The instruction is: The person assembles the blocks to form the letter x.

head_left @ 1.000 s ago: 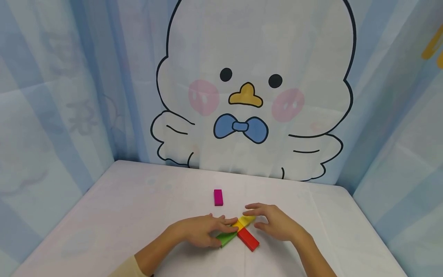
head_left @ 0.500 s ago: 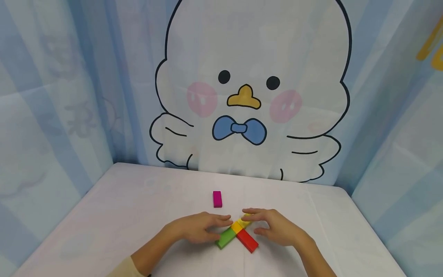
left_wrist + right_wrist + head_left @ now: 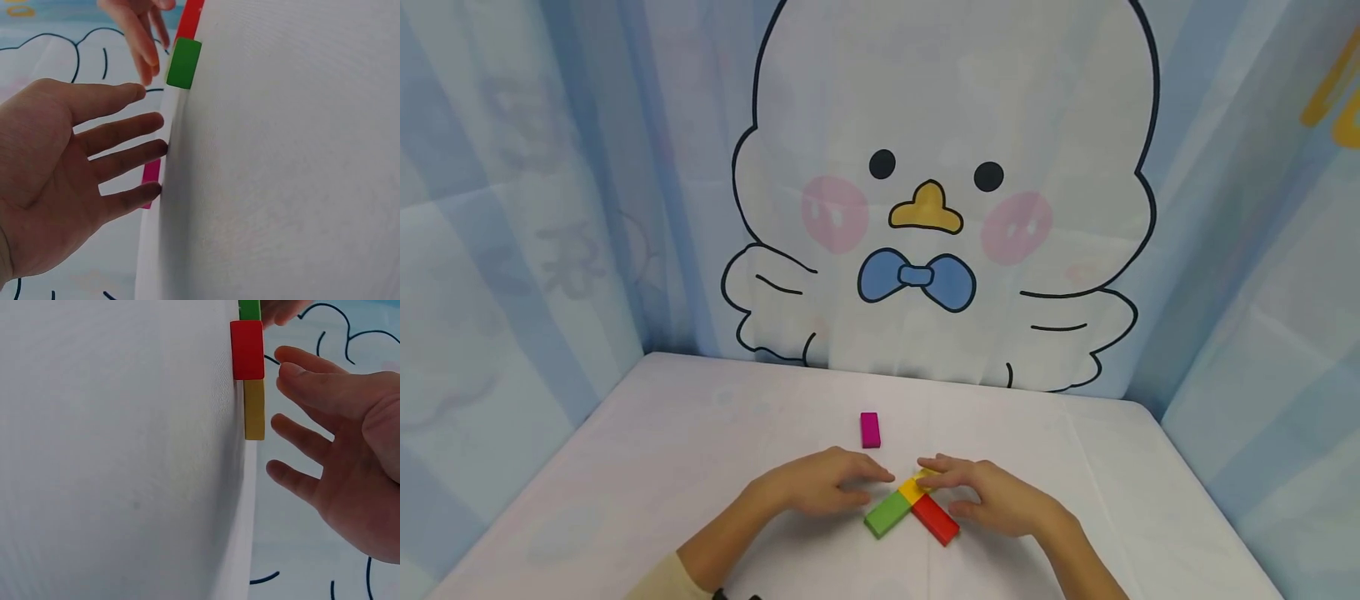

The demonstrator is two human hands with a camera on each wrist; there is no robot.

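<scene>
Green (image 3: 887, 514), red (image 3: 936, 520) and yellow (image 3: 912, 490) blocks lie end to end on the white table, forming a shape with slanting arms. The yellow arm shows a deeper and a lighter shade, and its far end is partly hidden by fingers. My left hand (image 3: 823, 482) hovers just left of the green block, fingers spread and holding nothing. Over the yellow end reaches my right hand (image 3: 996, 497), its fingers loosely extended. In the right wrist view, its fingertips stand a little apart from the red block (image 3: 248, 350) and the yellow block (image 3: 254, 409).
A magenta block (image 3: 870, 430) lies alone farther back on the white tabletop (image 3: 737, 417). Behind the table hangs a curtain (image 3: 1045, 108) printed with a cartoon bird, and blue-striped cloth encloses both sides.
My left hand has come off the green and yellow blocks and drawn back to the left. My right hand has shifted slightly left, over the yellow end. The blocks keep their arrangement.
</scene>
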